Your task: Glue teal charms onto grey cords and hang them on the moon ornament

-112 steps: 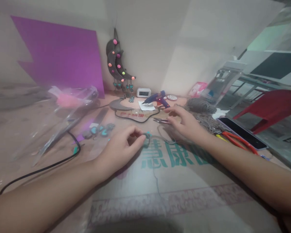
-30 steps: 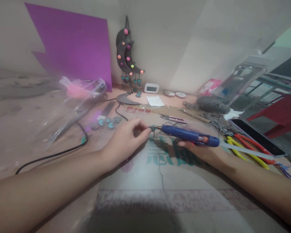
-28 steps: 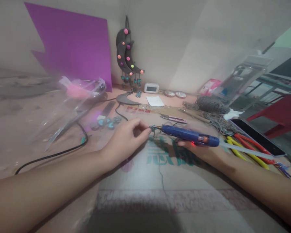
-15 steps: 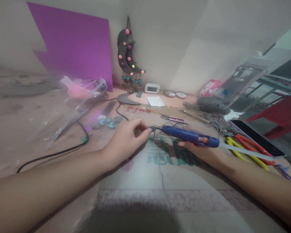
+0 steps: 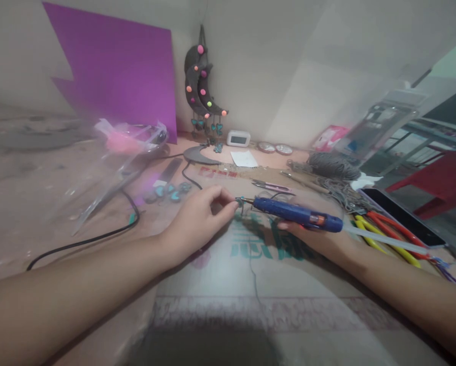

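Observation:
My left hand (image 5: 208,213) pinches a small grey and teal piece (image 5: 240,201) between thumb and forefinger; its exact shape is partly hidden. A thin thread (image 5: 254,277) runs down the work surface below it. My right hand (image 5: 312,236) is closed around a blue hot glue gun (image 5: 289,209), with its fingers mostly hidden beneath the body. The nozzle points left and meets or almost meets the small piece. From the gun's rear sticks a long translucent glue stick (image 5: 388,240). Left of my left hand lie several grey and teal heart-shaped pieces (image 5: 170,192).
Pink-handled thread snips (image 5: 272,186), grey yarn (image 5: 332,166), red-handled pliers (image 5: 395,231), yellow-handled pliers (image 5: 369,235) and a phone (image 5: 405,216) lie to the right. A black cord (image 5: 87,249) crosses the left side. Behind stand a moon-shaped hanging (image 5: 198,84), a small clock (image 5: 238,138) and purple card (image 5: 125,71).
Almost nothing differs. Both hands keep their grips, and the glue gun's nozzle stays at the small piece.

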{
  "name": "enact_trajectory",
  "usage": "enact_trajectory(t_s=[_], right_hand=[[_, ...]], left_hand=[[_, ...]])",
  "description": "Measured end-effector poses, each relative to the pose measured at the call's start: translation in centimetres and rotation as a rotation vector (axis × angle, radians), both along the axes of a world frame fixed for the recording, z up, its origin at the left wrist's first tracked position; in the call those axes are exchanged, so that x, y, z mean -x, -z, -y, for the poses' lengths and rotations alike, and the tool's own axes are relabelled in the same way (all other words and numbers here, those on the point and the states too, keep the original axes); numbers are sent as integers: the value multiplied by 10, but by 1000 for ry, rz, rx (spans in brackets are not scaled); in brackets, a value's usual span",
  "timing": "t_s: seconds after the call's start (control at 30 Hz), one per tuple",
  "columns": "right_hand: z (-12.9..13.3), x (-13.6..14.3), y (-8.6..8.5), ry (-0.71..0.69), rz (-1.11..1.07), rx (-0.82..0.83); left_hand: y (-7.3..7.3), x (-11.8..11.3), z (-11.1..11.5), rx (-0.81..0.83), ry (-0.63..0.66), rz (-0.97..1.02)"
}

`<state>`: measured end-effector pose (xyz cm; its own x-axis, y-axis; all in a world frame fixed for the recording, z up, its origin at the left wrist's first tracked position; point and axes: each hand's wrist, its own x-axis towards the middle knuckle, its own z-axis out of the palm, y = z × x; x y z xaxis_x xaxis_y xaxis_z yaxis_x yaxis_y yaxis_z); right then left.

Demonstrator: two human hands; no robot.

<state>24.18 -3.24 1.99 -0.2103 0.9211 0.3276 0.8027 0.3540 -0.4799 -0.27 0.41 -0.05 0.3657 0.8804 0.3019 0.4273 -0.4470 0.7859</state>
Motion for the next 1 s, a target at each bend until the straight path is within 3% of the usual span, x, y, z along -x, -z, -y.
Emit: enact_trajectory(t_s=[1.0], right_hand=[[-2, -4, 6, 7, 19, -28]], left_hand=[[1, 1, -1, -14, 15, -10]])
